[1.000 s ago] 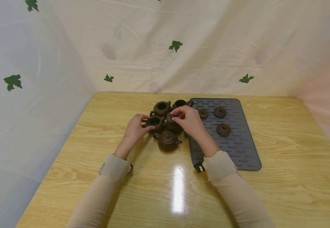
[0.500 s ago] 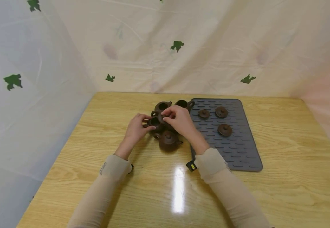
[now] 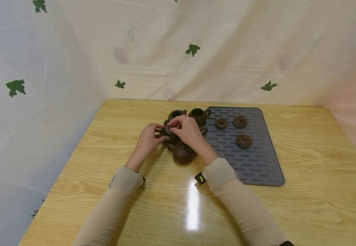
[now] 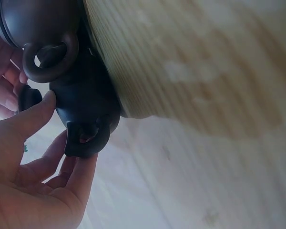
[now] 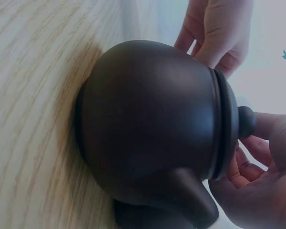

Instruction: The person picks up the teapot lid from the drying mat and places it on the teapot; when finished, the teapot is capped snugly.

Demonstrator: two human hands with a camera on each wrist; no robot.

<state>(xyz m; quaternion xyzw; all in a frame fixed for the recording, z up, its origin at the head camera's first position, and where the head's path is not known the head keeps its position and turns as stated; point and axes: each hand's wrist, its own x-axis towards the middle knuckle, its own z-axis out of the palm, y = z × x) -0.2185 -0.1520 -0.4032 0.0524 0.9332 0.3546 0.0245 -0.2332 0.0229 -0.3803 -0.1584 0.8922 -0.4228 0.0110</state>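
A dark brown teapot [image 3: 172,138] is being gripped by the left hand [image 3: 147,138], its rim being touched by the thumb and its ring handle [image 4: 102,138] being met by the fingers, seemingly so that the body is being steadied without the mouth being covered. A small lid [image 3: 167,130] is being pinched by the right hand [image 3: 187,131] right at that mouth; whether it is being seated cannot be told. It is being held from above, probably so that its underside is being spared. On the wooden table [image 3: 134,212], a lidded teapot [image 3: 182,153] is being stood just in front, two open teapots [image 3: 197,114] behind, while another teapot [image 3: 203,131] is being mostly hidden. Three lids [image 3: 244,141] are being borne apart by the grey mat [image 3: 258,167], presumably for easy picking.
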